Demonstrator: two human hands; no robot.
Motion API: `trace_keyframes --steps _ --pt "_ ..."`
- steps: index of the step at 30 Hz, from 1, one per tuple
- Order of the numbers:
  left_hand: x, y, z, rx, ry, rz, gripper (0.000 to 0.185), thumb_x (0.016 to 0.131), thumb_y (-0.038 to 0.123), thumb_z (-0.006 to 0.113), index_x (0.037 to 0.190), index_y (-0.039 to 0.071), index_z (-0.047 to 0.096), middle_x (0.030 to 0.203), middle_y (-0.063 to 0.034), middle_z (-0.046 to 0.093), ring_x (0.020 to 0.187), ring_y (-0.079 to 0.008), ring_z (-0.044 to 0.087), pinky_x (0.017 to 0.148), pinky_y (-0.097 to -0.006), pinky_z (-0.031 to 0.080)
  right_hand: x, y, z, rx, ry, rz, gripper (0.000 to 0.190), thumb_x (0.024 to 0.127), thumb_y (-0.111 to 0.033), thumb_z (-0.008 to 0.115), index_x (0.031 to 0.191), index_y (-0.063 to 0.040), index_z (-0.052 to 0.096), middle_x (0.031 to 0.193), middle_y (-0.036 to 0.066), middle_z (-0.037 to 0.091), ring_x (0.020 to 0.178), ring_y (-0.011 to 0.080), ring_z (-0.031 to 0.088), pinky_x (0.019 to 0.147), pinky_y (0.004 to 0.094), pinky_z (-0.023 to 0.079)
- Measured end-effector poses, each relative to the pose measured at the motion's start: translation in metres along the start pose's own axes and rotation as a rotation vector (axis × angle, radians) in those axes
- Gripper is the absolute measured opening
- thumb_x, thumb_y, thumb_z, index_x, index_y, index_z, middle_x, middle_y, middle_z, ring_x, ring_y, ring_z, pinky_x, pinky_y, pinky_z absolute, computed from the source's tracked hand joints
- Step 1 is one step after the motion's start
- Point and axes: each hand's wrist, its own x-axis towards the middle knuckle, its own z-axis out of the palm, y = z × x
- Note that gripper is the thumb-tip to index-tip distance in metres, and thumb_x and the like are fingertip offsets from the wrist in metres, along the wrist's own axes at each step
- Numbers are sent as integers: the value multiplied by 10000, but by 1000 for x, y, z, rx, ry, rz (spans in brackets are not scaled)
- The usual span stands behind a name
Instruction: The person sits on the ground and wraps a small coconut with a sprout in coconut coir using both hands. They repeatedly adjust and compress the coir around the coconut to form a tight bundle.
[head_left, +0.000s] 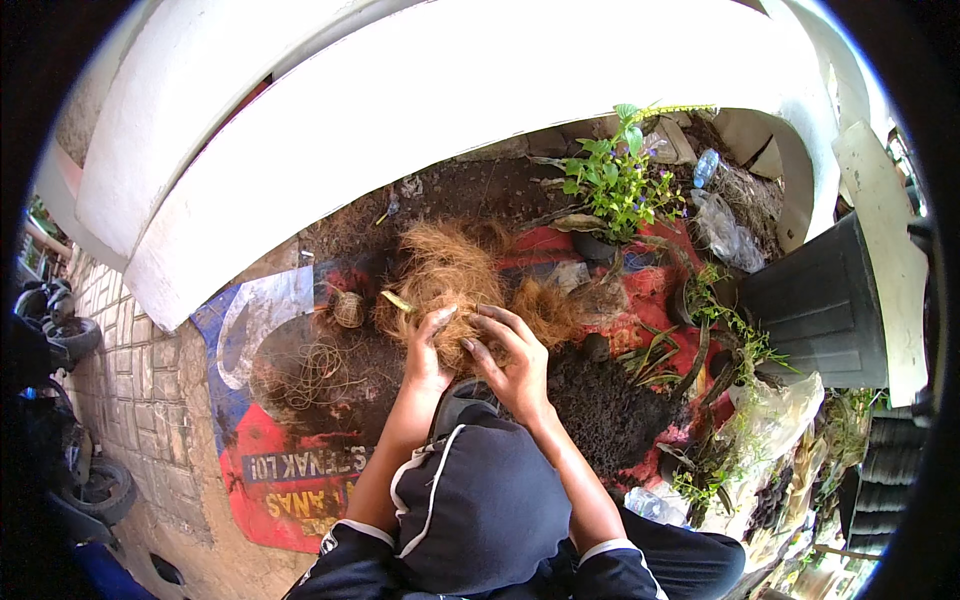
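In front of my body, my left hand (429, 346) grips one side of a clump of brown coconut fibre (450, 334). My right hand (516, 358) presses its bent, soil-darkened fingers into the clump's other side. A short green stem or leaf piece (398, 301) sticks out near my left thumb. Just beyond my hands a larger loose heap of coconut fibre (446, 262) lies on the ground sheet, and another tuft of fibre (546, 311) sits to the right. To the left are a small ball bound with twine (348, 309) and a loose tangle of twine (321, 371).
A printed red and blue banner sheet (281, 450) covers the ground. Dark soil (611, 409) is piled at right, near a flowering plant (619, 180). A black plastic bin (817, 300) stands far right. A white curved slab (480, 82) spans the far side.
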Motion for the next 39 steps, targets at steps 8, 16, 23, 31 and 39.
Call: trace_keyframes --steps 8,16,23,31,39 --pt "0 -2 -4 -158 39 -95 403 883 276 534 1188 13 547 1063 -127 650 964 -250 639 866 -395 517 -3 -1 -6 10 11 41 295 799 -109 724 1080 -39 669 1056 140 668 994 298 644 859 366 510" --pt "-6 8 4 -12 -177 -64 804 707 119 735 1417 68 362 1242 -126 556 1115 -251 579 948 -410 505 17 3 -16 376 26 510 177 831 -109 721 962 10 708 945 97 718 881 128 643 817 297 501" --pt "-13 17 13 83 -249 -95 873 621 68 741 1416 57 381 1253 -119 553 1143 -241 564 965 -392 495 26 5 -20 395 104 446 177 868 -91 688 998 26 662 934 68 707 845 87 615 757 248 495" --pt "-11 10 4 15 -129 -120 651 769 192 672 1340 6 420 1207 -135 579 1082 -253 603 902 -404 534 6 -6 -24 -191 130 -107 270 750 -219 762 982 -97 699 1007 102 633 971 297 568 838 409 444" --pt "-4 6 9 -168 -17 -129 435 866 287 566 1205 15 552 1122 -132 631 993 -253 636 869 -395 524 -10 -3 -19 -307 2 -143 233 724 -179 753 952 -156 708 993 27 622 1020 279 543 879 407 436"
